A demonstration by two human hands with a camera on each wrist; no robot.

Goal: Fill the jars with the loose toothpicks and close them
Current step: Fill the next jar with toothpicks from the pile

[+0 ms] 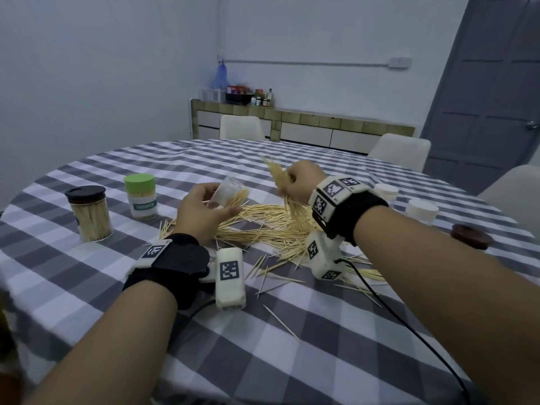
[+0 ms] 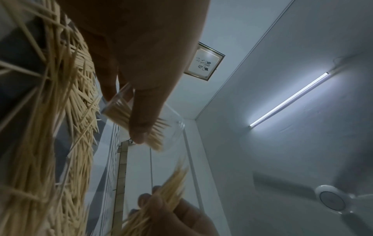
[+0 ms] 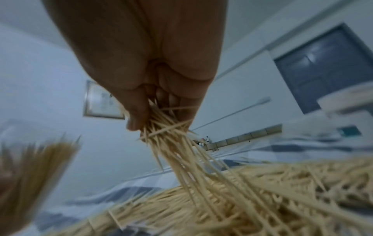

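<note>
Fingers (image 1: 292, 178) of the right hand (image 1: 301, 182) are clenching round a bundle of toothpicks (image 1: 285, 188), seen from the head camera; the sticks are poking out above the fist and hanging below it toward the loose pile (image 1: 268, 226) that is lying on the checked tabletop (image 1: 350, 331). Just to its left, the left hand (image 1: 201, 211) is gripping a clear jar (image 1: 226, 194), tilting it with the mouth facing the right hand; a few toothpicks are already sitting inside. Well to the left, a black-lidded jar (image 1: 89, 213) and a green-lidded jar (image 1: 141, 197) are standing upright, full and closed. Two white-capped jars (image 1: 422, 211) are standing beyond the right wrist, and a brown lid (image 1: 470, 236) is lying near the right forearm.

From the left wrist, the thumb (image 2: 141, 115) is pressing across the clear jar (image 2: 123, 110), with the other fingers curling behind it. Toothpick tips are sticking out past the thumb. The right hand (image 2: 171, 214) is holding its bundle (image 2: 167, 191) lower in this picture, apart from the jar mouth. The pile (image 2: 50, 127) is filling the left side.

From the right wrist, the fingers (image 3: 137, 115) are closing tightly on the bundle (image 3: 171, 143), whose lower ends are trailing into the pile (image 3: 262, 199). A blurred bunch of toothpicks is showing at the left edge.
</note>
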